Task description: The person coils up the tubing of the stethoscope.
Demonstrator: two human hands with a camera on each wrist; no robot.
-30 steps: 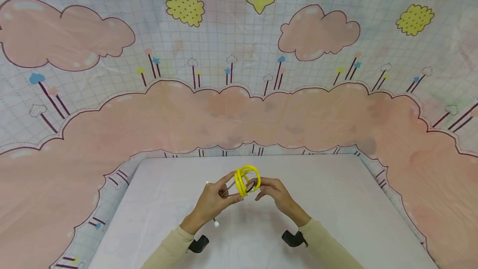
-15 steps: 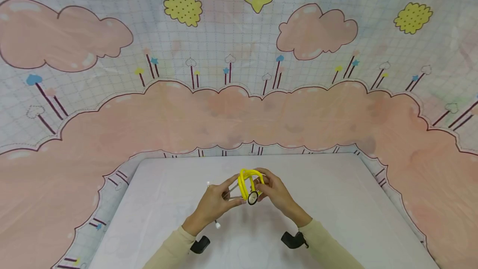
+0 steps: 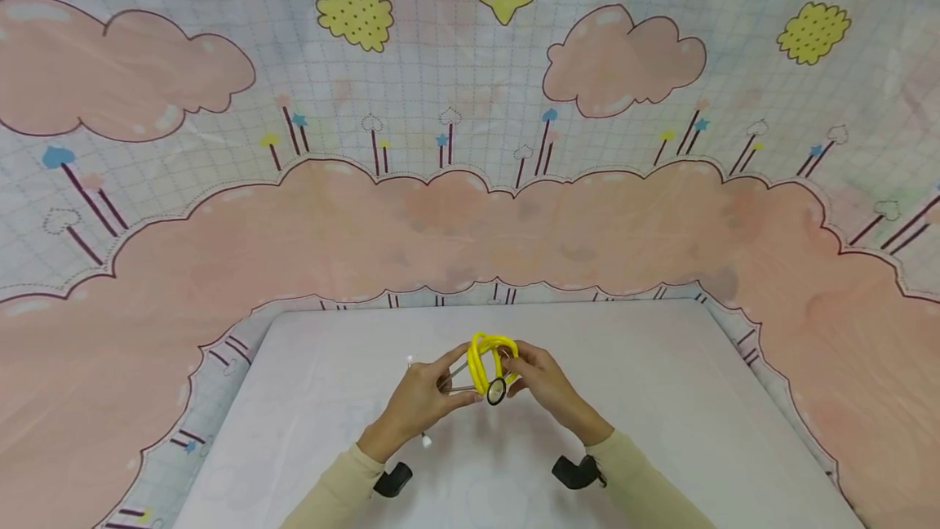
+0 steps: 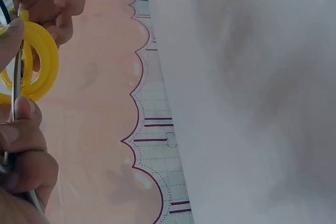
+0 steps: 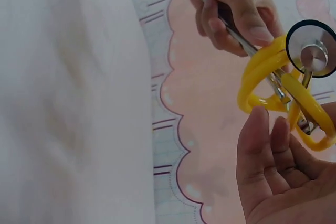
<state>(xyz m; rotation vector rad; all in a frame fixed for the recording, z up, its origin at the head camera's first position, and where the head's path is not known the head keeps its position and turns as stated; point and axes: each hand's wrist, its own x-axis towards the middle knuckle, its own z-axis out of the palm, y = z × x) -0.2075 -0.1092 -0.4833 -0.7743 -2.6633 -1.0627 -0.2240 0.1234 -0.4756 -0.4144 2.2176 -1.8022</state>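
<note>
A stethoscope with looped yellow tubing (image 3: 476,367) is held up above the white table between both hands. My left hand (image 3: 411,402) grips its metal ear tubes (image 3: 461,388), thumb and fingers on either side; white ear tips (image 3: 427,441) stick out past that hand. My right hand (image 3: 552,388) holds the far side of the yellow loops, its fingers bent there and partly hidden by the tubing. The round, black-rimmed chest piece (image 3: 496,391) hangs at the front of the coil; in the right wrist view the chest piece (image 5: 314,51) faces the camera.
A white table (image 3: 661,431) lies under the hands. Behind it and at its sides spreads a cloth (image 3: 470,227) printed with clouds and stars. Black devices (image 3: 576,472) are strapped at both wrists below the sleeves (image 3: 646,480).
The chest piece has come from inside the loops down to their front. My right hand has moved slightly left onto the coil, then stayed nearly still. The left hand keeps its grip.
</note>
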